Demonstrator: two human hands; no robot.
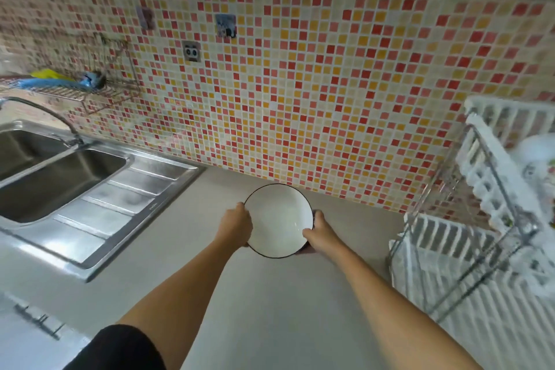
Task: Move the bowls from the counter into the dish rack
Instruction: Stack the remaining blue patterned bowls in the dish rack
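- Far left: stainless-steel double sink w/ ribbed drainboard (90, 189), curved tap over it; a wire wall shelf (75, 90) above holds blue & yellow items, too blurred to name.
- Behind: red, orange & cream mosaic-tile backsplash (300, 84) runs the full width.
- Left hand (235, 227) clasps the left rim of a round white ceramic bowl w/ thin dark edge (277, 219), thumb over the lip, fingers under & out of sight.
- The bowl sits centre frame, over the pale grey counter (255, 309) near the wall. Can't tell whether it rests on the surface or is just clear of it. Looks empty, inside glossy.
- Right hand (319, 234) closed on the bowl's lower-right rim, thumb inside the lip, fingers wrapped below.
- Handling, as a judgement: stiff glazed ceramic, prob. moderate weight, breakable if knocked on metal; the glaze may be slick, esp. if wet. Opposite-rim grip w/ both hands looks secure; keep it level & clear of the frame going in.
- Far right: two-tier chrome wire dish rack w/ white plastic slatted trays (480, 219), well apart from the bowl. Upper tier already carries white crockery, blurred; lower tray looks free.
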